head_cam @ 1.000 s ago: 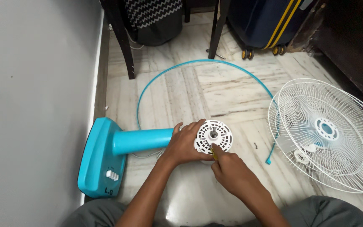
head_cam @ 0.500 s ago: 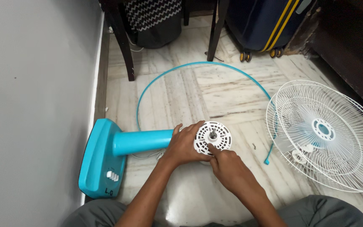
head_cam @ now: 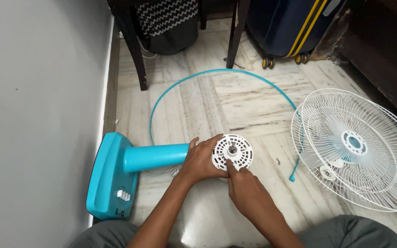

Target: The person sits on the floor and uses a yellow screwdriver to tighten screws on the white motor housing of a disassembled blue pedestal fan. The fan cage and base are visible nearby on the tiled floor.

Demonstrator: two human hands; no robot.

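Note:
A turquoise fan stand (head_cam: pixel 129 167) lies on its side on the marble floor, base toward the wall. Its white round motor head (head_cam: pixel 235 149) with slots and a centre shaft faces up at the stand's right end. My left hand (head_cam: pixel 203 158) wraps around the left side of the motor head. My right hand (head_cam: pixel 246 190) comes from below, its fingers pressing on the lower front of the white face near the shaft.
Two white wire fan guards (head_cam: pixel 359 147) lie stacked at the right. A thin turquoise rim ring (head_cam: pixel 217 73) curves across the floor. Dark chair legs (head_cam: pixel 136 55), a patterned bag (head_cam: pixel 168 23) and a navy suitcase (head_cam: pixel 286 27) stand behind. A grey wall (head_cam: pixel 37 92) runs along the left.
My right hand's fingers have shifted slightly on the motor face. The view has drifted a little; the stand and guards stay where they were.

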